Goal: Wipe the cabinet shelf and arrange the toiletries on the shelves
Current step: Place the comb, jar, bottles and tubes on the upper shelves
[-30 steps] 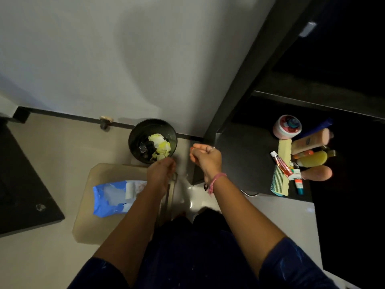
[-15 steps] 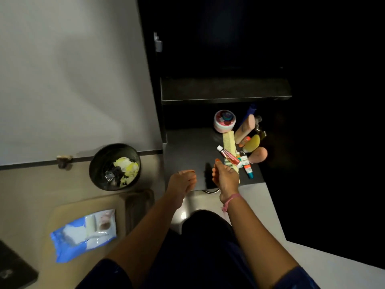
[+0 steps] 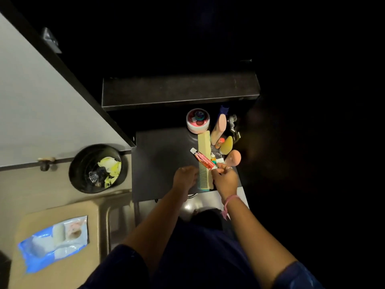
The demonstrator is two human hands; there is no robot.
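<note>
The toothpaste tube [image 3: 203, 159] lay across the comb [image 3: 204, 161] on the dark shelf [image 3: 160, 163], its near end pinched by the right hand [image 3: 226, 179]. The left hand [image 3: 184, 178], fingers relaxed, hovered just left of the comb. Bottles [image 3: 218, 129] and a jar [image 3: 197, 120] stood beyond the right hand.

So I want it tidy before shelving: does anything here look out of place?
Yes: the toiletries lie jumbled at the right of the dark surface. The toothpaste tube lies slantwise across the comb, and bottles lie on their sides.
</note>
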